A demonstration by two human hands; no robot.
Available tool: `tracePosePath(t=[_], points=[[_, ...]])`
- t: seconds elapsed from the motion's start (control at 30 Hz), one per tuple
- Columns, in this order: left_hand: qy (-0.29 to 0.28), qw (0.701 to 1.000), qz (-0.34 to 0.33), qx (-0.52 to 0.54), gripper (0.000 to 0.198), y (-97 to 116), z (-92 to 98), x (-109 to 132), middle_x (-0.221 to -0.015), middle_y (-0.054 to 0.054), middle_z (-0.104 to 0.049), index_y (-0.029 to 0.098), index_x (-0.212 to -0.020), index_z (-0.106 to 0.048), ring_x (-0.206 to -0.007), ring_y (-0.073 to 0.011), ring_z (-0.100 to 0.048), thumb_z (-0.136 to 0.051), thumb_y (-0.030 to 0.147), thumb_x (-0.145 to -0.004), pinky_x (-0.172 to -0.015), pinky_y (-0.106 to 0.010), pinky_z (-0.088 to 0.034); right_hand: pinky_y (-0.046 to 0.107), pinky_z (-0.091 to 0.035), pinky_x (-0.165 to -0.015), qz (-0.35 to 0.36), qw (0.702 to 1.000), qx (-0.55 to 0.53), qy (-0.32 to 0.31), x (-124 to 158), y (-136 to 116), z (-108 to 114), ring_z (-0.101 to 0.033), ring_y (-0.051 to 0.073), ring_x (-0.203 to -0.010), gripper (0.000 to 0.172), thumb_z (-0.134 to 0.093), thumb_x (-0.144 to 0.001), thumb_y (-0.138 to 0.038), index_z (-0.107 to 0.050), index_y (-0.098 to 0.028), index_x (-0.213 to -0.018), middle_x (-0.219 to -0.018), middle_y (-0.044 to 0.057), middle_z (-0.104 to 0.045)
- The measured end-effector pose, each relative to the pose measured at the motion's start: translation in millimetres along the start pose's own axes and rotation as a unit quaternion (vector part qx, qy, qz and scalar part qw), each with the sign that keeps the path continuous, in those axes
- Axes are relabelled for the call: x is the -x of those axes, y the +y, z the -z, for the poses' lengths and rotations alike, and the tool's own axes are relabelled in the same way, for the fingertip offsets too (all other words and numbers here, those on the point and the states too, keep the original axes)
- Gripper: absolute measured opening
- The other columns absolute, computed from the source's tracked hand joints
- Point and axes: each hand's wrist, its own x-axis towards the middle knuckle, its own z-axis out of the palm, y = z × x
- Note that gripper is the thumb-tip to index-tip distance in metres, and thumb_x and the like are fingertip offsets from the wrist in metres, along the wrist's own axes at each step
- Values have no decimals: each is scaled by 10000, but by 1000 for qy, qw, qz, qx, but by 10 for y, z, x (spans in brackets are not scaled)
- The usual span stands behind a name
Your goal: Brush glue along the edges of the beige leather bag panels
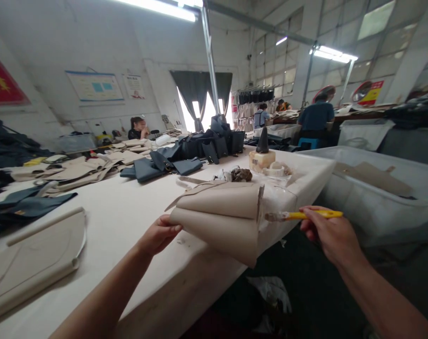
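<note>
A beige bag piece (221, 207), folded along its length, lies at the table's edge with its wide end to the right. My left hand (162, 234) pinches its narrow left end between thumb and fingers. In my right hand (323, 228) is a brush (299, 215) with a yellow handle, gripped near the middle. The bristles point left and sit at or very near the bag piece's right edge; I cannot tell whether they touch. A strap loop shows behind the piece's upper left. Behind it on the table lies a dark brown crumpled lump (241, 174).
A block with a black cone (262, 143) and a white ring-shaped item (275, 169) stand at the back right. Dark blue bag pieces (185, 160) are heaped behind. Rolled beige pieces (40, 259) lie left. A white bin (376, 174) adjoins the table's right side. Several people work farther off.
</note>
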Motion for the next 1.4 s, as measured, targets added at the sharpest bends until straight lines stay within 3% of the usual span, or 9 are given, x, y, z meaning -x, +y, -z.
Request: tracePosePath(t=[0.13,0.27,0.4,0.6,0.8,0.93,1.13,1.4], points=[[-26,1000,13,-10,217,-100,85,38,-798,-47,-743,146,-786,-777,-778,-113,-630,-833,268,-615,-779,-175,-505,178,-321,-320,-51,993,66,-87,-200,-153,-226,-412,105,-346,246,-572,-742,-312,-614,-82,-821,-492,43,-539],[-25,999,20,-14,209,-131,130,73,-765,-39,-740,150,-748,-776,-742,-108,-628,-843,277,-597,-748,-171,-503,166,-359,-322,-41,993,92,-61,-469,-192,-397,-440,100,-348,138,-548,-786,-208,-598,-96,-724,-492,37,-549],[-39,998,25,-31,209,-96,130,93,-734,-39,-734,153,-745,-777,-704,-102,-622,-841,291,-601,-717,-167,-498,150,-400,-352,-28,993,105,-45,-682,-205,-509,-486,93,-380,150,-526,-825,-148,-592,-106,-698,-506,22,-562],[-88,989,100,-57,341,37,101,107,-773,-68,-728,122,-866,-766,-721,-116,-626,-809,380,-646,-711,-168,-495,154,-348,-311,-53,984,139,-99,-470,-310,-492,-432,93,-329,218,-522,-844,-162,-587,-89,-649,-456,32,-533],[7,972,232,-47,516,120,16,-53,-780,-101,-717,109,-892,-747,-661,-142,-638,-824,503,-568,-593,-188,-519,165,-315,-298,-67,978,114,-163,-149,-338,-369,-418,108,-326,162,-488,-830,-197,-596,-93,-769,-470,34,-539],[51,959,277,-35,425,143,-62,-199,-734,-107,-706,98,-817,-730,-579,-179,-641,-845,421,-566,-520,-251,-538,159,-302,-297,-61,987,72,-129,-148,-323,-295,-411,104,-326,167,-507,-801,-212,-600,-74,-785,-468,43,-531],[116,968,207,79,370,155,-165,-236,-713,-67,-701,140,-789,-696,-605,-230,-662,-884,257,-491,-540,-339,-576,135,-327,-323,-46,997,40,-55,-267,-340,-220,-406,73,-343,143,-510,-824,-211,-580,-87,-830,-496,8,-530],[134,970,167,117,425,115,-161,-217,-758,-81,-720,133,-886,-713,-610,-250,-671,-874,262,-514,-518,-349,-579,159,-287,-293,-99,979,93,-150,-66,-317,-260,-406,107,-326,200,-492,-782,-250,-602,-84,-800,-467,47,-526]])
